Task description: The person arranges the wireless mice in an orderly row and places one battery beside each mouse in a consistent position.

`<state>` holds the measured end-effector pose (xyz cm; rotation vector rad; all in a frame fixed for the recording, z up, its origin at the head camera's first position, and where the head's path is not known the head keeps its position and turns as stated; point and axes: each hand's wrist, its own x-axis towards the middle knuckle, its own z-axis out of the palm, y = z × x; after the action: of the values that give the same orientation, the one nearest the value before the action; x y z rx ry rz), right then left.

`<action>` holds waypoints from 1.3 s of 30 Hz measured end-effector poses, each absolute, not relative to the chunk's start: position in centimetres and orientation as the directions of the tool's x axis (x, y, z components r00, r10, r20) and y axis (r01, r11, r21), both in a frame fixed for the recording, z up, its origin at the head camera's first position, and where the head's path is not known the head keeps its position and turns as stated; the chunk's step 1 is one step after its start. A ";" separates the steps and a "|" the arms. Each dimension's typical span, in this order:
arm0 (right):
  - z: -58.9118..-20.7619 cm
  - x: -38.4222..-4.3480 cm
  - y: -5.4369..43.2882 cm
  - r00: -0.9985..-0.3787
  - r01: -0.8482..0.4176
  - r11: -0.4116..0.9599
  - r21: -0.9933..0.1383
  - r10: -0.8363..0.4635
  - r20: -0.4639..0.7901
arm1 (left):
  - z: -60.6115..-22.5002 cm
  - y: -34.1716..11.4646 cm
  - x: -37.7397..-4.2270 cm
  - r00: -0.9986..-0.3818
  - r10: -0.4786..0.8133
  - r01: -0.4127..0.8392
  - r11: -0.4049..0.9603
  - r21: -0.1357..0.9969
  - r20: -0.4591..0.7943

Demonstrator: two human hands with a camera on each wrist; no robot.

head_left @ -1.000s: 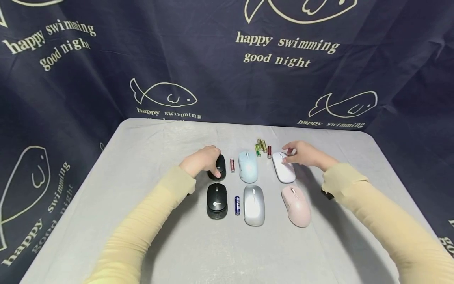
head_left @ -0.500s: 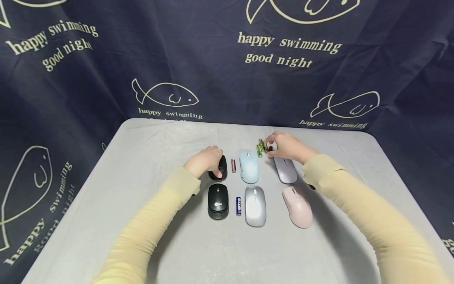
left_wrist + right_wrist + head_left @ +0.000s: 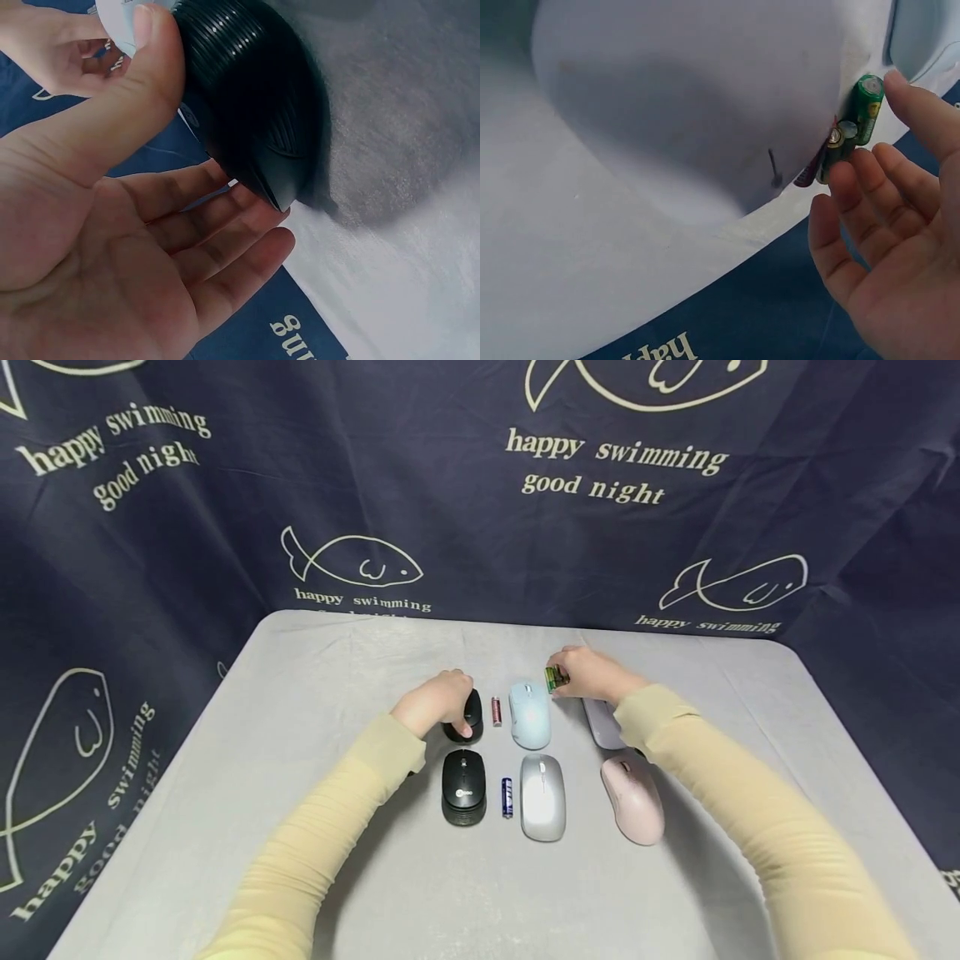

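In the head view my left hand holds the far black mouse from above. The left wrist view shows the thumb on one side of that mouse and fingertips against the other. My right hand curls round a cluster of batteries at the back of the table. In the right wrist view the thumb meets a green battery, while fingers lie close against the other side of the group. A dark red battery sits at the group's edge. The white mouse lies partly hidden under my right wrist.
Between the hands lie a red battery and a light blue mouse. Nearer stand another black mouse, a blue battery, a silver mouse and a pink mouse. A dark blue curtain hangs behind the table.
My right hand has left the white mouse and moved left to the batteries, drawing the dark red one up against the others. My left hand stays on the far black mouse.
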<state>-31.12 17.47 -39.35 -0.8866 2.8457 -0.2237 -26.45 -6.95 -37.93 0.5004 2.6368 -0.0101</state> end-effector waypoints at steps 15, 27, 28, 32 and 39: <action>-40.1 -32.1 16.8 -0.840 -0.499 0.851 -0.164 -0.521 -0.150 | -38.0 -6.9 -26.5 -0.830 0.347 0.344 0.935 0.088 -0.437; -40.4 -32.4 16.9 -0.839 -0.507 0.846 -0.165 -0.528 -0.129 | -38.0 -7.0 -26.4 -0.829 0.348 0.347 0.934 0.085 -0.437; -40.5 -32.4 16.9 -0.839 -0.510 0.844 -0.167 -0.531 -0.121 | -38.0 -6.9 -26.4 -0.829 0.348 0.347 0.934 0.085 -0.438; -40.6 -32.3 17.0 -0.833 -0.529 0.830 -0.179 -0.548 -0.080 | -37.9 -6.9 -26.5 -0.828 0.344 0.345 0.935 0.081 -0.443; -40.3 -31.9 17.3 -0.814 -0.564 0.799 -0.210 -0.581 -0.024 | -37.9 -6.9 -26.5 -0.829 0.342 0.342 0.936 0.083 -0.442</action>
<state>-31.88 17.29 -40.32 -0.9240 2.8962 -0.2965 -26.49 -6.95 -37.94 0.4912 2.6297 0.0013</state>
